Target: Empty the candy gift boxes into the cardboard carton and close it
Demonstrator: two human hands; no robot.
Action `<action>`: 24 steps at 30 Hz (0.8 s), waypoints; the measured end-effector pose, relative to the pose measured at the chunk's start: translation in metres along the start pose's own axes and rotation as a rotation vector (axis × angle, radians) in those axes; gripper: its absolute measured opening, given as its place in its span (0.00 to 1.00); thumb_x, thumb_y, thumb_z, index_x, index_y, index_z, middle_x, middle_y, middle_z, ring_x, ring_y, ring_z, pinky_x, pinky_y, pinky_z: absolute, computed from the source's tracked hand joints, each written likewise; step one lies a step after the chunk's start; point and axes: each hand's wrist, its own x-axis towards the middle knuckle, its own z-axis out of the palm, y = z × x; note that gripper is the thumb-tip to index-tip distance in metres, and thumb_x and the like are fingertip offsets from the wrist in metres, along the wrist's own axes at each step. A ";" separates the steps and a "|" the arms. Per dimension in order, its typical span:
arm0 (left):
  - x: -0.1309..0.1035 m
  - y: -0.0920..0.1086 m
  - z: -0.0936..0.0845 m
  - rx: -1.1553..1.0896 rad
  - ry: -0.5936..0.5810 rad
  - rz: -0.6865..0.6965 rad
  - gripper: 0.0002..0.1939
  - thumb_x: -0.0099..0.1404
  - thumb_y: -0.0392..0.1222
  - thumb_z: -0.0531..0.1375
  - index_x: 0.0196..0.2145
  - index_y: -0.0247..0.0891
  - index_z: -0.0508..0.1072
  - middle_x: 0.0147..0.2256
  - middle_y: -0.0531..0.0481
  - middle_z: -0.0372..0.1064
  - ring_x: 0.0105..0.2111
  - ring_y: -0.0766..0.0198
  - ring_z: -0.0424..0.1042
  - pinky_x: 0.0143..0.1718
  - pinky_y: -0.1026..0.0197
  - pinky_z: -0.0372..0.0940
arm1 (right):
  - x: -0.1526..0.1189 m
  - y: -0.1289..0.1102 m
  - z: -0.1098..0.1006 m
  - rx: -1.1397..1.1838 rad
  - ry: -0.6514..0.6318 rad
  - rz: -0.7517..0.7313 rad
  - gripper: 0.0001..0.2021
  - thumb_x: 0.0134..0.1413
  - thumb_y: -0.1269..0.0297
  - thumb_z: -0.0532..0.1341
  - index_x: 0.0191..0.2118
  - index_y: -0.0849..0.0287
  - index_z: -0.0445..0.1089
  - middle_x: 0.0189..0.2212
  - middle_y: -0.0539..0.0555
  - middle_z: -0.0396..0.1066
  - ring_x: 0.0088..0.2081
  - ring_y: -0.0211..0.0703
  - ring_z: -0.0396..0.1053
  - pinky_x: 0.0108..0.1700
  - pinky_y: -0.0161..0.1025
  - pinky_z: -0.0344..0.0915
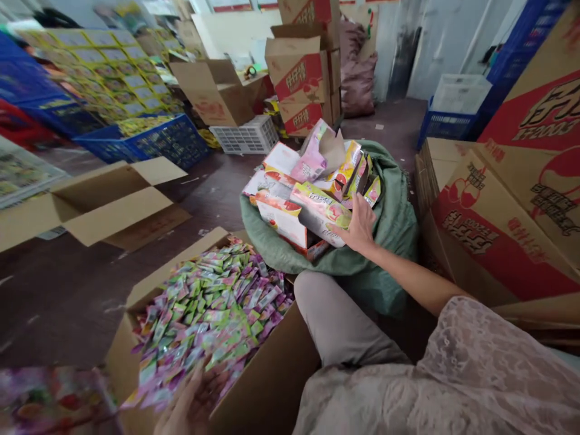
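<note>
1. Head cam looks down on a packing spot on the floor: right hand (360, 226) is stretched fwd onto a heap of flattened snack cartons (301, 199) lying in a green sack (389, 241).
2. R fingers are spread, palm down on the top carton of the heap; resting/pressing, not clamped round anything as far as can be seen.
3. Left hand (193, 405) is at the bottom edge, blurred, at the near side of the open cardboard box (263, 386). It touches the loose candy sachets (212, 308), w/ a few seeming to lie over the palm; can't tell whether fingers are closed on any.
4. Box sits just beside the person's knee, and the sack is touching or nearly touching its far corner.
5. Progress, as a judgement: sachets are heaped above the box rim, so filling looks well along. The opened, flattened cartons piling in the sack look like the emptied ones, approx a dozen or fewer visible.
6. Left to do, prob.: more printed shipping boxes (502, 223) stand at right, unopened as far as visible; an empty open box (95, 205) waits on the floor at left.
7. Bkgd: blue crates (149, 142), a white basket (247, 134), stacked cartons at the rear.
</note>
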 end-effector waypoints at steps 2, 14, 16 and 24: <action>-0.009 -0.006 -0.006 -0.103 0.069 0.004 0.28 0.43 0.60 0.76 0.40 0.45 0.80 0.33 0.51 0.81 0.37 0.53 0.80 0.37 0.57 0.76 | -0.002 -0.012 -0.004 -0.038 0.041 -0.096 0.51 0.62 0.36 0.59 0.79 0.63 0.44 0.75 0.74 0.47 0.75 0.72 0.47 0.72 0.71 0.51; -0.135 -0.021 -0.198 0.184 0.892 0.060 0.26 0.56 0.56 0.68 0.45 0.31 0.82 0.33 0.45 0.78 0.33 0.59 0.73 0.40 0.58 0.68 | -0.107 -0.072 0.084 0.407 -0.332 -0.679 0.40 0.47 0.32 0.69 0.65 0.44 0.74 0.67 0.74 0.62 0.71 0.75 0.58 0.68 0.77 0.52; -0.168 -0.045 -0.247 0.490 1.003 -0.140 0.24 0.61 0.54 0.65 0.47 0.31 0.82 0.36 0.42 0.80 0.38 0.54 0.76 0.43 0.56 0.69 | -0.125 -0.080 0.091 0.439 -0.446 -0.675 0.37 0.51 0.34 0.67 0.64 0.41 0.75 0.66 0.74 0.64 0.71 0.74 0.60 0.68 0.77 0.54; -0.223 -0.140 -0.322 0.945 0.664 -0.746 0.39 0.53 0.61 0.74 0.51 0.26 0.78 0.54 0.20 0.77 0.56 0.32 0.76 0.55 0.47 0.69 | -0.129 -0.090 0.096 0.430 -0.570 -0.831 0.35 0.62 0.40 0.58 0.71 0.42 0.68 0.64 0.71 0.70 0.72 0.62 0.62 0.69 0.67 0.59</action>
